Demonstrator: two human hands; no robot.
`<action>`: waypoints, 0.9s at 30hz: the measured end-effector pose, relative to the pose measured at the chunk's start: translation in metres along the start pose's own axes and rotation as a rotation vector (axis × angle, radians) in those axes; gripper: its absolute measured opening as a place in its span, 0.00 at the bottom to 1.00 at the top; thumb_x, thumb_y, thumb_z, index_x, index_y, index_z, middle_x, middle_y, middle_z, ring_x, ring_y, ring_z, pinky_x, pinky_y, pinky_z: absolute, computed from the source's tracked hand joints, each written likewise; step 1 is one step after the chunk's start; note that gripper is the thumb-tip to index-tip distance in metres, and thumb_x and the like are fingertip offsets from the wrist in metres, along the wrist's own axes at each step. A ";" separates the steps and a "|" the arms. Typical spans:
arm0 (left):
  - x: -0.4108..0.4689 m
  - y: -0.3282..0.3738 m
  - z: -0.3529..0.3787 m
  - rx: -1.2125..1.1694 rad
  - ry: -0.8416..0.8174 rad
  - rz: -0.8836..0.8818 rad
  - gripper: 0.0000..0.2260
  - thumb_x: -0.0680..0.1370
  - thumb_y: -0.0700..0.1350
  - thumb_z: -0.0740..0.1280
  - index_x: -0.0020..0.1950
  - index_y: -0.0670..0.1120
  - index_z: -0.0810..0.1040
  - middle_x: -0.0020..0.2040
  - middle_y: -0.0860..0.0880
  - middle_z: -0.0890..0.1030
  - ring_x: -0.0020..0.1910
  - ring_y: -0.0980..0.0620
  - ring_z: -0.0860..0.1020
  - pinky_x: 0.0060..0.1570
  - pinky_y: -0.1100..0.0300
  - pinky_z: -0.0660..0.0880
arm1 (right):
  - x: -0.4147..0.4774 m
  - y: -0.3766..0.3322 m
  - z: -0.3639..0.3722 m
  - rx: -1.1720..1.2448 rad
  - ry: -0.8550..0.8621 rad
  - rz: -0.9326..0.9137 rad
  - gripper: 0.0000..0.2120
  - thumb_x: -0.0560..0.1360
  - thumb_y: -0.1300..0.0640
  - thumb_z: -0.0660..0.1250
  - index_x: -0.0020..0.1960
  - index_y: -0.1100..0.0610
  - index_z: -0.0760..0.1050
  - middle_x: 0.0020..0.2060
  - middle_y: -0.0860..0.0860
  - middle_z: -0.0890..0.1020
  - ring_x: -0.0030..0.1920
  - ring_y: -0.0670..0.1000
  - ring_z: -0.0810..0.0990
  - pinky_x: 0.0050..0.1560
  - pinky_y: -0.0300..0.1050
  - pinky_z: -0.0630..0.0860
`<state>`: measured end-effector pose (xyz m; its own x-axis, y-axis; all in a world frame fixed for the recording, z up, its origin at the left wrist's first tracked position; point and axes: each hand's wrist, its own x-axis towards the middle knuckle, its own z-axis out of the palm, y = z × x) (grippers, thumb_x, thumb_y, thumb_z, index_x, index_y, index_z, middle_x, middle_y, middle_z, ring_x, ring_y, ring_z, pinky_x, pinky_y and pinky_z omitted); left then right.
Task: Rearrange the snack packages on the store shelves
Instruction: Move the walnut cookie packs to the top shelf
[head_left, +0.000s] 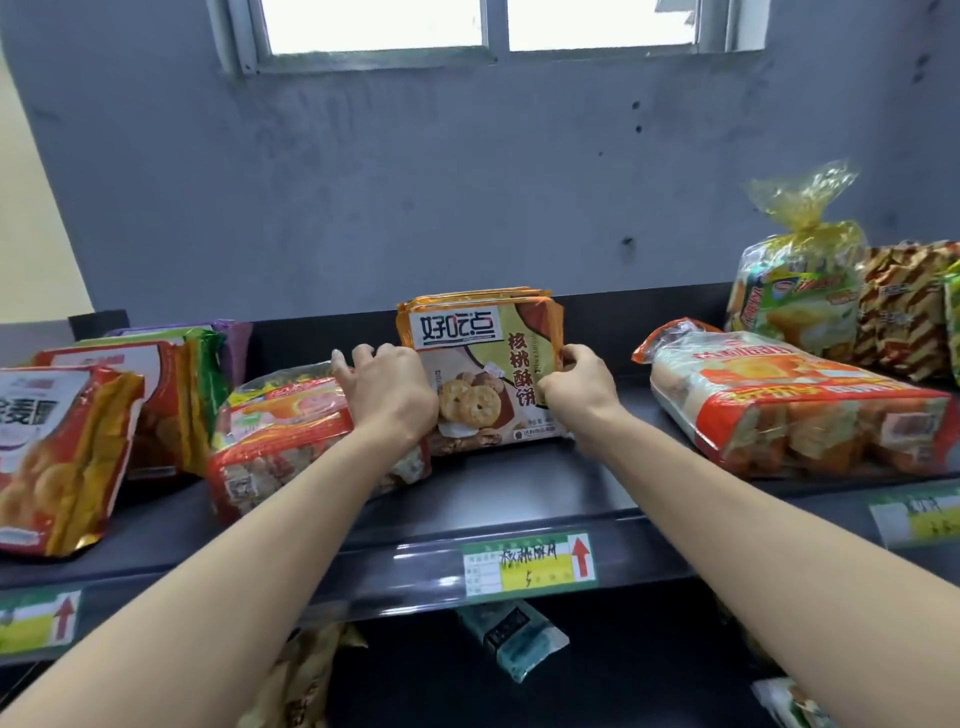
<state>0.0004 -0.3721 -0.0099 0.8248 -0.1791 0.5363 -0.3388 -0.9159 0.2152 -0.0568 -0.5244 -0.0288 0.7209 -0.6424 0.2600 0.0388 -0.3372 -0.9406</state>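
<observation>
**A:** How far along is the shelf?

**B:** Part way, I'd judge. The cookie packs stand upright in a neat row, faces forward, at the middle of the board and right above their tag, which sits at 6 o'clock from them. That group looks almost settled.

**A:** And what is left?

**B:** Plenty. At 8 o'clock from the cookies a red pack lies flat and skewed, touching them. Out at 3 o'clock a long pack lies on its side at an angle. At far 9 o'clock the leaning packs tilt against each other. On the lower level, at 6 o'clock, a teal pack lies loose.

**A:** Where are the hands?

**B:** On either side of the cookies. The left hand is at their 9 o'clock edge, fingers curled round it, with the wrist over the red pack. The right hand is at their 3 o'clock edge, thumb and fingers pinching the wrapper's side.

**A:** So both are holding?

**B:** Yes, both grip the same row, squaring it between them. Neither is loose.
</observation>
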 end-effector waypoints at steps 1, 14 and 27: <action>0.000 -0.001 0.001 0.027 0.006 -0.001 0.11 0.74 0.37 0.61 0.54 0.39 0.78 0.58 0.42 0.77 0.66 0.40 0.66 0.74 0.43 0.47 | 0.000 0.001 0.002 -0.002 -0.001 -0.007 0.16 0.70 0.67 0.61 0.55 0.55 0.73 0.50 0.54 0.81 0.51 0.55 0.79 0.54 0.52 0.79; -0.011 0.001 0.002 0.030 0.176 0.067 0.14 0.76 0.42 0.63 0.61 0.40 0.71 0.59 0.42 0.75 0.62 0.41 0.71 0.73 0.45 0.50 | -0.014 -0.003 0.005 -0.180 -0.068 -0.067 0.25 0.71 0.64 0.64 0.67 0.58 0.65 0.63 0.58 0.67 0.61 0.59 0.70 0.63 0.55 0.71; -0.151 0.075 -0.021 -0.628 -0.062 0.585 0.08 0.73 0.41 0.69 0.52 0.48 0.77 0.50 0.52 0.77 0.53 0.52 0.74 0.53 0.64 0.65 | -0.150 0.024 -0.110 -0.282 -0.090 -0.302 0.14 0.73 0.63 0.67 0.55 0.50 0.78 0.49 0.43 0.82 0.49 0.39 0.78 0.51 0.31 0.74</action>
<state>-0.1589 -0.4065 -0.0579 0.4563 -0.5966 0.6602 -0.8898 -0.3050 0.3393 -0.2402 -0.5123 -0.0663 0.7644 -0.4276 0.4826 0.0753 -0.6841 -0.7255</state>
